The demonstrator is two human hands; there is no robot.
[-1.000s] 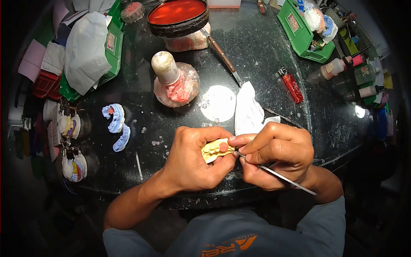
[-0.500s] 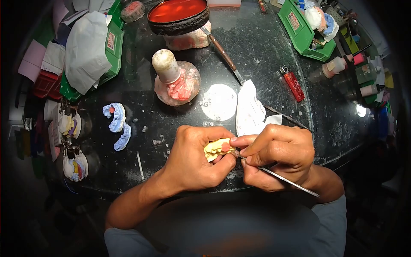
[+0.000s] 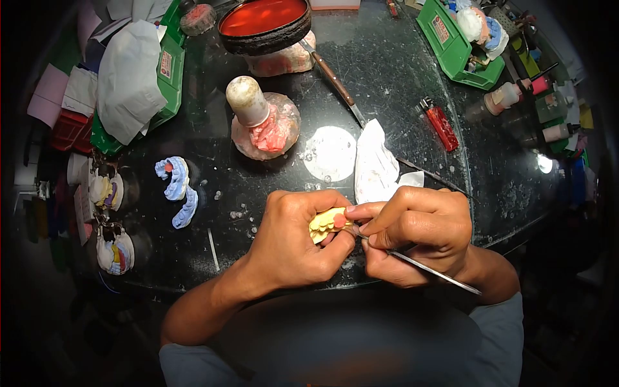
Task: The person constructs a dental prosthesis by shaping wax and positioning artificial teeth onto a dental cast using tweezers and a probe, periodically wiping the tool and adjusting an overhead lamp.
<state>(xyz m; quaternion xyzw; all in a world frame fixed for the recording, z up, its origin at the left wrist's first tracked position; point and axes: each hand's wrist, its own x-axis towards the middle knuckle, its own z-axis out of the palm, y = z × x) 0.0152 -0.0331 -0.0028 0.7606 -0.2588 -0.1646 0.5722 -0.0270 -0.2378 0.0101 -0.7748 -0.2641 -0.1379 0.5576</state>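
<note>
My left hand [image 3: 296, 238] is closed round a yellow dental model [image 3: 320, 224], whose row of teeth faces up. A pink wax patch [image 3: 339, 220] shows on the model's right end. Held like a pen in my right hand [image 3: 422, 232] is a thin metal wax carver [image 3: 429, 269]; its tip lies at the model's right edge, close to my left thumb. The right index fingertip rests against the model's end by the wax. Fingers hide much of the model and the exact contact of the tip.
Blue dental models [image 3: 174, 180] lie to the left. Ahead stand a spirit lamp [image 3: 264, 129] with a capped top and a pan of red wax [image 3: 264, 22]. A wax knife [image 3: 334, 80], white tissue [image 3: 376, 164] and red lighter [image 3: 440, 126] lie beyond my hands. Green bins [image 3: 442, 39] flank the bench.
Both hands keep nearly the same pose on the model and carver. The whole view has shifted very slightly; no object has clearly moved on the bench.
</note>
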